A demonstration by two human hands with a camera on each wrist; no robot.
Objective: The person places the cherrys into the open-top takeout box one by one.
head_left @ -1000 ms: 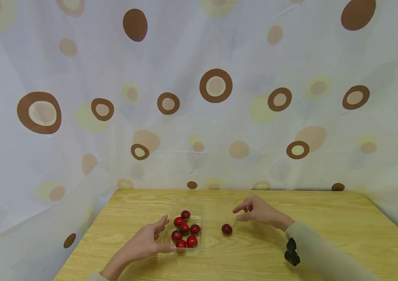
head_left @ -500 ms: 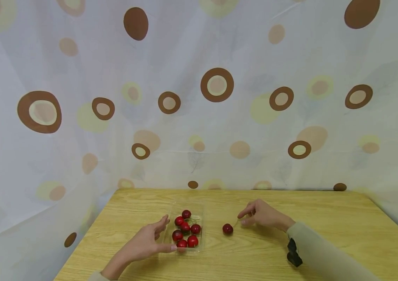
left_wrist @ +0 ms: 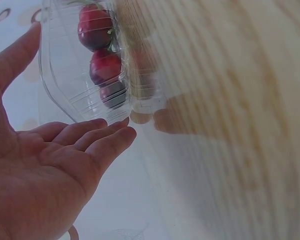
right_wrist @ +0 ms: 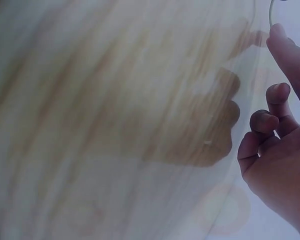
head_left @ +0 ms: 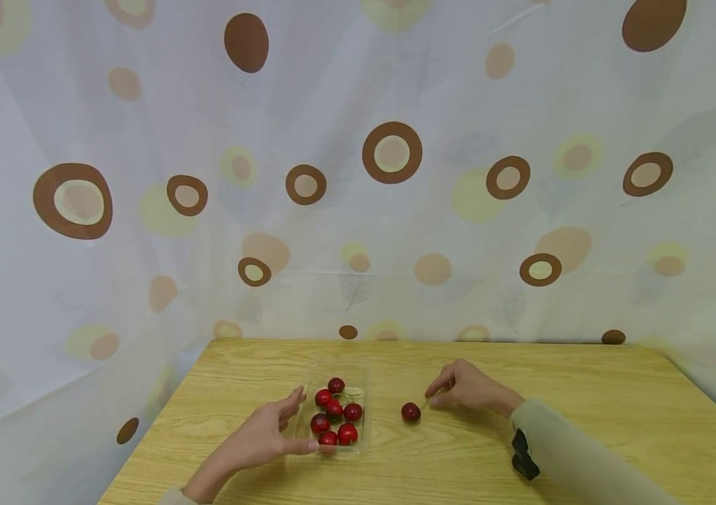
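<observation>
A dark red cherry (head_left: 411, 412) rests on the table right of a clear plastic box (head_left: 365, 428). My right hand (head_left: 473, 389) pinches the end of its thin stem between thumb and index finger; in the right wrist view that stem (right_wrist: 271, 15) rises from the fingertips, and the other fingers are curled. Several red cherries (head_left: 334, 409) with stems lie inside the box. My left hand (head_left: 257, 436) is at the box's left side, thumb near the front corner, fingers spread. In the left wrist view, the left hand (left_wrist: 55, 165) has its extended fingers against the box wall.
The wooden table (head_left: 553, 435) carries the box and the loose cherry. A white curtain (head_left: 358, 231) with brown and yellow circles hangs behind the table and along its sides. A black device (head_left: 524, 454) is strapped to my right wrist.
My right hand has come down slightly and its thumb and index finger have closed on the cherry's stem. The cherry, the box and my left hand stay practically in place.
</observation>
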